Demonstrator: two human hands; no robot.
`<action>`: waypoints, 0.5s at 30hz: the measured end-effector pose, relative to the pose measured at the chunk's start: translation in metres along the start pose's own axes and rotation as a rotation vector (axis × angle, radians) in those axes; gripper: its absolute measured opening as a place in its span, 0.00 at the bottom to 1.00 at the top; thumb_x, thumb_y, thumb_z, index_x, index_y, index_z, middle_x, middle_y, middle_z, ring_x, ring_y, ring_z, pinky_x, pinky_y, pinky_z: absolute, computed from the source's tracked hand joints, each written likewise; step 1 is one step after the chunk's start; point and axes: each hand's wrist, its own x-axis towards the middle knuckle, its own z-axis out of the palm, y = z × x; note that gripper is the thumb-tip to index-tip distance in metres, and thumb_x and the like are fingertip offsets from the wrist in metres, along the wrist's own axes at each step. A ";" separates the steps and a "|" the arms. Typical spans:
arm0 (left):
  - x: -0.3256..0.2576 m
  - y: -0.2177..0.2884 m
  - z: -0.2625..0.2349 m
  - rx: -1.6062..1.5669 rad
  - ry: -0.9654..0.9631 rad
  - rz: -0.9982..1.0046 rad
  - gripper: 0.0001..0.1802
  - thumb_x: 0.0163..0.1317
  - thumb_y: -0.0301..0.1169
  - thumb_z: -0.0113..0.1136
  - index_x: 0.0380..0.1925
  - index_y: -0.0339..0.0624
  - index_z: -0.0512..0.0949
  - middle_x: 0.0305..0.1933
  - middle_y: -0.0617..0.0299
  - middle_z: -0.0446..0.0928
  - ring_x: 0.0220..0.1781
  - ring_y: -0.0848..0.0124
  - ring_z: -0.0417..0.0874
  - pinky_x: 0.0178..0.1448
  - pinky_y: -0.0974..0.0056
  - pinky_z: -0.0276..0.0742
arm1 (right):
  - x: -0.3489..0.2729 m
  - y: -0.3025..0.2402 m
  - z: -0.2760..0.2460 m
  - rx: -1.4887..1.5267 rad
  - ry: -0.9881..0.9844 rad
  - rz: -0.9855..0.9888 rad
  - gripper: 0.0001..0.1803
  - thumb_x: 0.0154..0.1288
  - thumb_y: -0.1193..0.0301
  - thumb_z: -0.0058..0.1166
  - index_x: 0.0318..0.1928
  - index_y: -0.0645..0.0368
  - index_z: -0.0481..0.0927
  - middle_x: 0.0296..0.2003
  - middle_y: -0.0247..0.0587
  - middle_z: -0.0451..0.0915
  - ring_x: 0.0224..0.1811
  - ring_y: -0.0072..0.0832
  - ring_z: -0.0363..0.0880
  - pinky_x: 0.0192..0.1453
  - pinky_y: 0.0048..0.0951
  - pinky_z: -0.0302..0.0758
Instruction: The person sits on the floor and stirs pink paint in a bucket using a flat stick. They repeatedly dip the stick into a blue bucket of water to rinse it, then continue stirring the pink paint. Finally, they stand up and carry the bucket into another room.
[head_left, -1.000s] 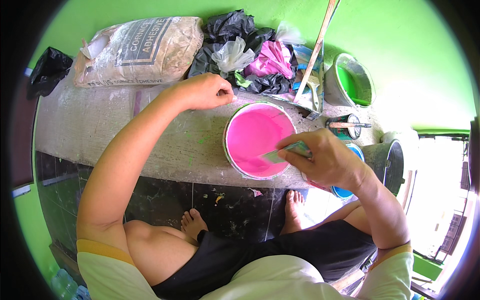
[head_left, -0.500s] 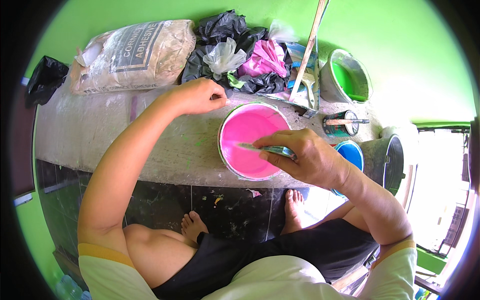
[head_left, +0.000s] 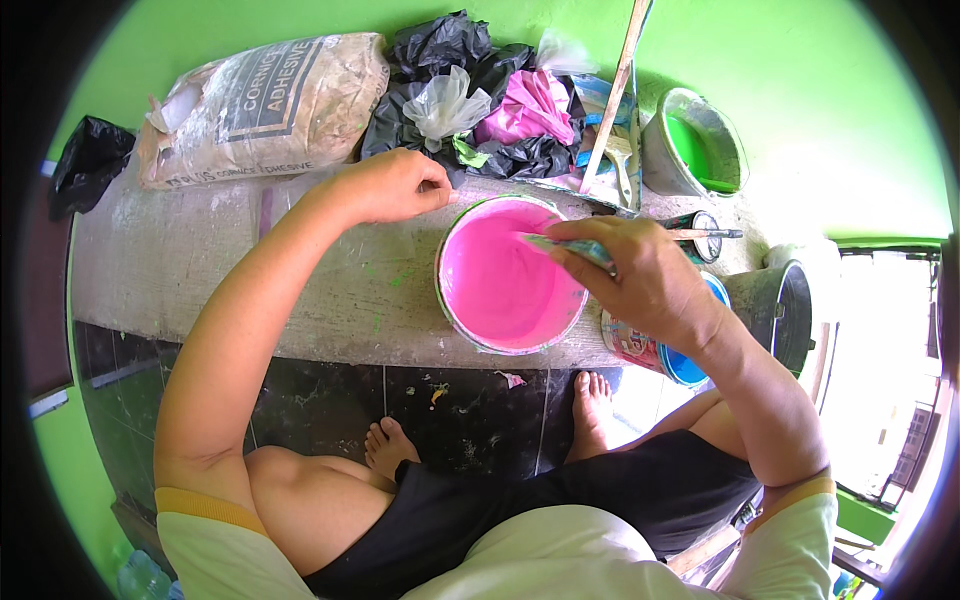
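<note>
The right hand (head_left: 640,278) pinched a paint-smeared tool (head_left: 592,254), its long axis slanting far-left over the bucket (head_left: 510,349) of pink paint (head_left: 495,275), which lay left of that nearer hand; the left hand (head_left: 400,187), curled, contents untellable, hung far-left.

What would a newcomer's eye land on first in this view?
The bright pink paint in the round bucket at mid-view jumps out first, with the right hand gripping a greenish tool at its upper right edge. Next comes the big brown paper sack lying at upper left. The vivid green paint in a grey bucket stands out at upper right, by the green wall.
</note>
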 end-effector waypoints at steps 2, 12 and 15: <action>0.001 0.000 0.000 0.004 -0.001 -0.001 0.19 0.73 0.43 0.63 0.50 0.40 0.89 0.46 0.46 0.90 0.47 0.51 0.92 0.54 0.52 0.85 | 0.000 -0.002 0.007 0.063 -0.002 -0.037 0.13 0.75 0.67 0.64 0.53 0.61 0.88 0.40 0.57 0.89 0.41 0.52 0.90 0.46 0.46 0.85; 0.003 0.002 -0.002 0.038 -0.051 -0.030 0.25 0.76 0.49 0.60 0.53 0.38 0.88 0.52 0.45 0.89 0.54 0.50 0.90 0.60 0.51 0.83 | -0.014 -0.021 0.009 0.241 -0.231 -0.077 0.13 0.74 0.70 0.67 0.54 0.63 0.88 0.43 0.53 0.91 0.42 0.47 0.91 0.47 0.41 0.85; 0.001 0.002 -0.002 0.054 -0.057 -0.025 0.25 0.77 0.50 0.60 0.53 0.38 0.88 0.53 0.46 0.89 0.55 0.50 0.90 0.61 0.52 0.83 | -0.017 -0.025 0.012 0.203 -0.220 -0.027 0.13 0.74 0.70 0.67 0.54 0.62 0.88 0.42 0.53 0.90 0.42 0.48 0.91 0.47 0.42 0.85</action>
